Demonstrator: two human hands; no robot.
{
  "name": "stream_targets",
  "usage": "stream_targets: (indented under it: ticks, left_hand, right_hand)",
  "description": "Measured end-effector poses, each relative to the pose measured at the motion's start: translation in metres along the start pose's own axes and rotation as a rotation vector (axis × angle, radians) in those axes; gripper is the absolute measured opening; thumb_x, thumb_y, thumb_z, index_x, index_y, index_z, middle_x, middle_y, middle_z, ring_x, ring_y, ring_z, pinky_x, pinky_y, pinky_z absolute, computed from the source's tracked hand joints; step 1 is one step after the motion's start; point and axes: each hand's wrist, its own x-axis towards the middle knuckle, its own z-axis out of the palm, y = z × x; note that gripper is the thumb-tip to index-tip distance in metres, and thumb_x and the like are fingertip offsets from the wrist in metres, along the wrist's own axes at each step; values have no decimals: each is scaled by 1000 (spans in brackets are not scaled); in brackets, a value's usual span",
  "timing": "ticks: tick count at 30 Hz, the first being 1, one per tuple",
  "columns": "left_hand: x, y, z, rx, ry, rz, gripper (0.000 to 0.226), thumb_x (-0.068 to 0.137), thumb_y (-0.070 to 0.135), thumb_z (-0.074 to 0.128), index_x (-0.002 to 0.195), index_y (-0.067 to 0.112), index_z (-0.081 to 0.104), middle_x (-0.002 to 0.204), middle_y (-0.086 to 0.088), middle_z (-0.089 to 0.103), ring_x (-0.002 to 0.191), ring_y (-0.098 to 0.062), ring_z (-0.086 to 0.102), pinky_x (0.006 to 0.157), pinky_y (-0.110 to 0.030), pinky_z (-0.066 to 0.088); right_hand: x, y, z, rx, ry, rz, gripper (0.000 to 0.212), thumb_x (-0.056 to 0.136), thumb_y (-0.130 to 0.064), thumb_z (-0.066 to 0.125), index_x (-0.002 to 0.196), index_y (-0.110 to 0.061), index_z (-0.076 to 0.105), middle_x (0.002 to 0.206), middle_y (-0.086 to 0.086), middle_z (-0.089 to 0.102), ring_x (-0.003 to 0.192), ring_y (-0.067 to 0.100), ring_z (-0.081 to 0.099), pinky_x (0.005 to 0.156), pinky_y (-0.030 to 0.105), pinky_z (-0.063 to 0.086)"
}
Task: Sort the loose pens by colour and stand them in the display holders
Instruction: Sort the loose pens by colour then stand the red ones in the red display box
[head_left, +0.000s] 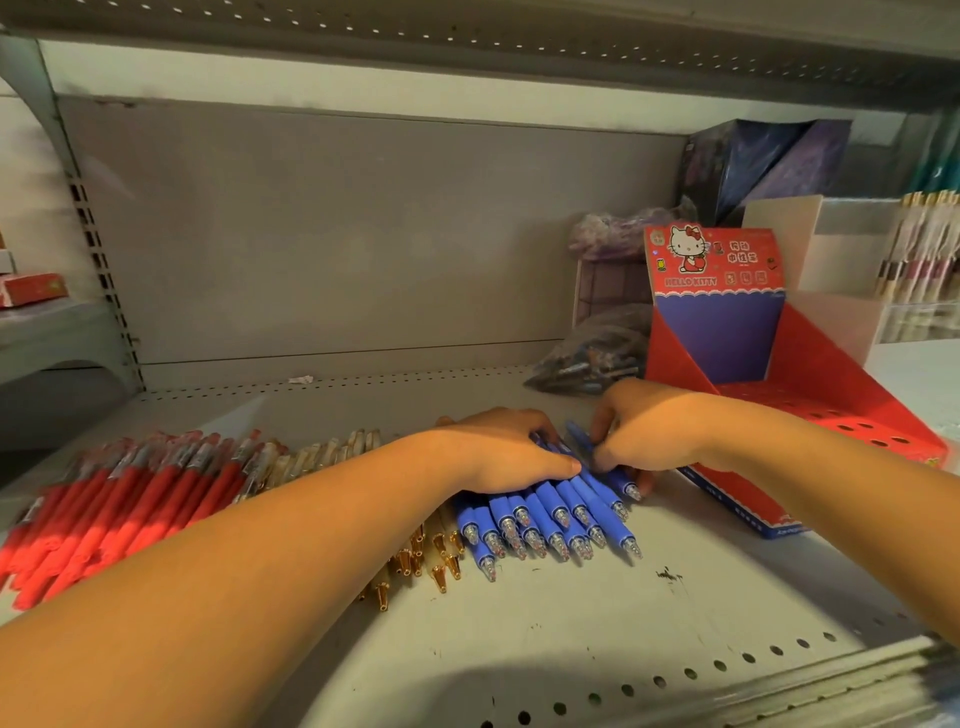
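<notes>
- Shelf (519, 649): painted metal, matt pale grey, perforated along its edges, scuffed with dark marks.
- Blue pens (550, 512): matt, rubbery-looking grips with clear glossy plastic tips.
- Red pens (130, 499): matt red grips, shiny clear plastic barrels.
- Gold-tipped pens (415, 558): polished metallic cones on pale see-through plastic bodies.
- Display box (810, 364): smooth printed cardboard with a slight sheen.
- Bag (587, 358): thin clear plastic, crinkled, glossy.
</notes>
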Motion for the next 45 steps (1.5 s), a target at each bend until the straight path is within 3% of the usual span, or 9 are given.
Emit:
stream_targets:
  ticks: [5,8,11,15,20,27,31,35,45]
  left_hand:
    - [0,-2,-1,-63,28,-8,45,88,59,56,124,31,53,117,8,58,96,-11,53,74,-25,41]
    - [1,-3,-2,-68,38,-20,42,87,54,59,121,31,55,112,9,56,99,-11,53,82,-28,44]
    - [4,-4,-4,-99,37,-15,35,87,46,61,117,29,57,107,8,60,95,-9,55,86,-31,49]
    - [9,-5,-5,-81,39,-20,36,88,41,60,120,28,54,112,6,60,98,-10,55,83,-29,48]
    - [14,-2,-3,-12,20,-42,52,95,50,44,140,24,46,135,0,55,116,-18,52,100,-35,43]
    - [21,0,5,38,64,-30,50,97,54,39,135,24,53,134,-2,57,115,-21,54,101,-39,44]
    - [28,6,8,78,104,-60,51,94,57,40,131,25,55,131,-3,59,111,-24,56,97,-41,47]
    - [34,13,6,94,40,-37,62,93,57,39,146,24,42,148,-4,48,128,-25,49,106,-40,41]
    - [40,13,6,57,143,-40,31,90,46,55,104,21,66,105,0,66,94,-18,60,86,-35,52]
  right_hand:
    - [-17,9,5,97,-28,-219,14,91,-16,68,104,-14,65,85,5,75,63,16,71,54,23,56]
    - [-29,19,4,-69,-42,-401,24,95,-22,62,117,-24,70,101,-7,73,87,10,69,81,30,57]
    - [-43,31,2,-53,-133,-522,30,96,-30,61,125,-28,66,112,-14,67,104,5,61,91,18,47]
    - [-48,46,11,-210,-92,-548,69,81,-56,69,143,-32,48,121,-24,46,118,-6,46,102,11,36]
    - [-47,46,16,-186,-12,-595,77,74,-52,77,142,-25,51,121,-16,46,115,-3,47,101,12,37]
    - [-39,50,21,38,-28,-601,66,77,-38,80,137,-31,54,119,-17,52,116,-4,51,100,15,43]
    - [-35,52,22,187,3,-528,58,66,-36,89,115,-40,58,110,-18,58,100,-4,58,88,18,51]
    - [-36,52,24,283,-30,-498,62,62,-39,91,114,-36,56,114,-8,58,102,2,61,92,27,53]
    - [-37,52,22,218,-22,-528,47,71,-30,87,109,-34,60,101,-10,59,90,11,63,85,34,55]
